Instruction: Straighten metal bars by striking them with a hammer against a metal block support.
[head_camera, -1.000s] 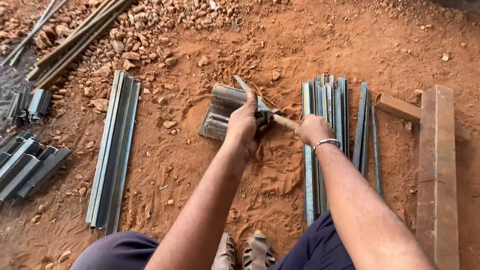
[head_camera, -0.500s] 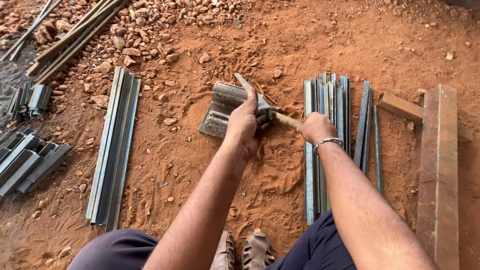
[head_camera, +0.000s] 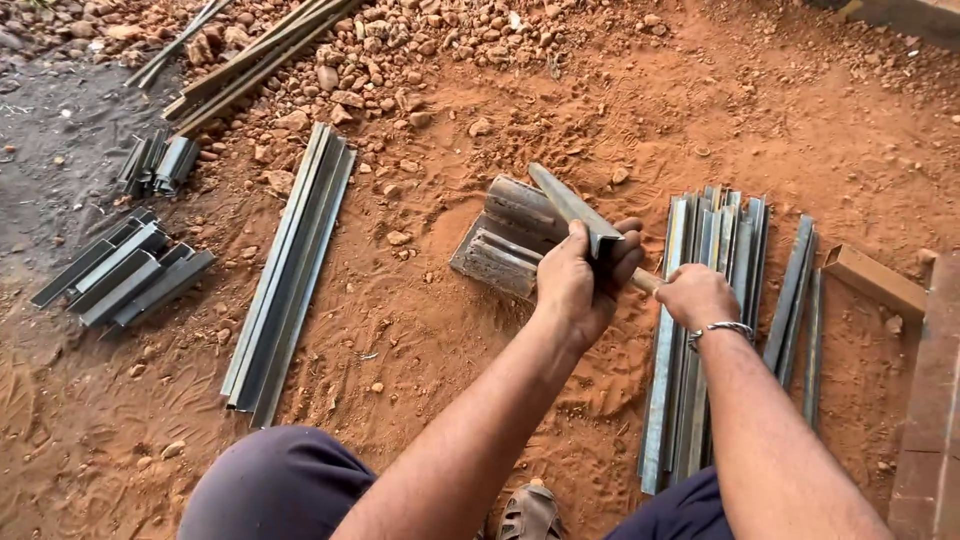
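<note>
My left hand (head_camera: 580, 285) grips a short steel angle piece (head_camera: 568, 205), holding it tilted over a rusty ribbed metal block (head_camera: 505, 240) that lies on the red dirt. My right hand (head_camera: 697, 295), with a metal bracelet on the wrist, is closed around a wooden handle (head_camera: 646, 281) whose head is hidden behind my left hand. Right under my right hand lies a bundle of long steel angle bars (head_camera: 700, 320).
Another bundle of long angle bars (head_camera: 290, 275) lies at the left, with short cut pieces (head_camera: 125, 275) further left. Stones and long rods (head_camera: 250, 60) lie at the top. A wooden block (head_camera: 875, 280) and a rusty beam (head_camera: 930, 420) are at the right. My sandalled foot (head_camera: 528, 512) is at the bottom.
The hands have barely moved; my left hand stays on the angle piece and my right hand on the handle. The view has shifted slightly.
</note>
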